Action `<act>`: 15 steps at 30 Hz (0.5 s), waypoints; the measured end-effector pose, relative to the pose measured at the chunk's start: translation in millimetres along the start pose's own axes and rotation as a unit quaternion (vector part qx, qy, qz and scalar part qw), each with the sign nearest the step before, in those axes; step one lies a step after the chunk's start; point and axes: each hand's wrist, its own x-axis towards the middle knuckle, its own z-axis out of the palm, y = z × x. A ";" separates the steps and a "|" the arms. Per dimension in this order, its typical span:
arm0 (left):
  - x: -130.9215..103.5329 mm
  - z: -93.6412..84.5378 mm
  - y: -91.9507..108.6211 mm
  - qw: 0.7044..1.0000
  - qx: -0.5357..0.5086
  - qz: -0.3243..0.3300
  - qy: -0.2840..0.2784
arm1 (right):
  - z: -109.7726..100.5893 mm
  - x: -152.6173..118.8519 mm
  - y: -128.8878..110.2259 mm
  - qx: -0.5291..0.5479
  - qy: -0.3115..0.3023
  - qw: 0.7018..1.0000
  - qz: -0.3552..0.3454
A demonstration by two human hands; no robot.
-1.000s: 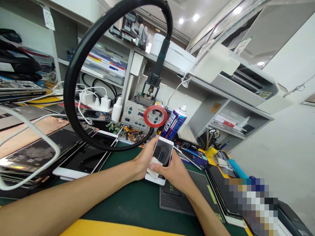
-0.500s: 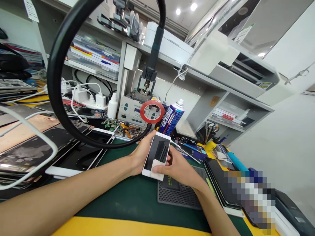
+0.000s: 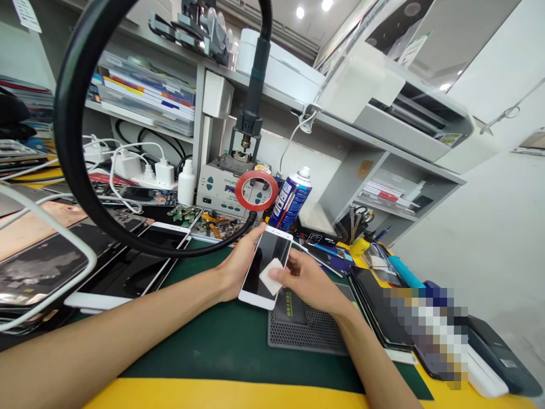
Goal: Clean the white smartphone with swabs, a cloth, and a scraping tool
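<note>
A white phone (image 3: 259,267) with a dark screen is tilted above the green mat (image 3: 204,352). My left hand (image 3: 235,267) grips its left edge, thumb along the upper side; the other fingers are hidden behind the phone. From the right, my right hand (image 3: 309,281) pinches a small white cloth or pad (image 3: 271,276) under its thumb, against the lower middle of the screen. Its curled fingers are at the phone's right edge. Under and beside this hand lies a grey perforated mat (image 3: 306,332).
A thick black hose (image 3: 63,113) loops over the left side. Behind the phone stand a blue spray can (image 3: 292,199), a red tape ring (image 3: 256,191) and a grey station (image 3: 217,184). Phones and panels (image 3: 128,261) lie left; dark trays (image 3: 378,307) lie right.
The white pad has moved up from the phone's lower edge and turned on the screen, with my right thumb on it. The whole view has shifted slightly, so surroundings appear further left.
</note>
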 end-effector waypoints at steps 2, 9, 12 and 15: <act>-0.4 1.0 -0.7 1.000 0.009 0.003 -0.004 | 1.0 0.5 -1.6 0.017 -0.001 1.000 -0.001; -2.0 -0.1 -2.6 0.997 0.058 -0.009 -0.040 | 0.2 4.4 3.9 0.051 0.059 0.997 0.026; -3.0 0.2 -2.7 0.996 0.070 -0.007 -0.047 | -1.3 8.3 9.8 0.029 0.107 0.993 0.030; -3.5 0.9 -2.3 0.995 0.083 -0.012 -0.045 | -2.9 11.1 14.2 0.038 0.141 0.989 0.025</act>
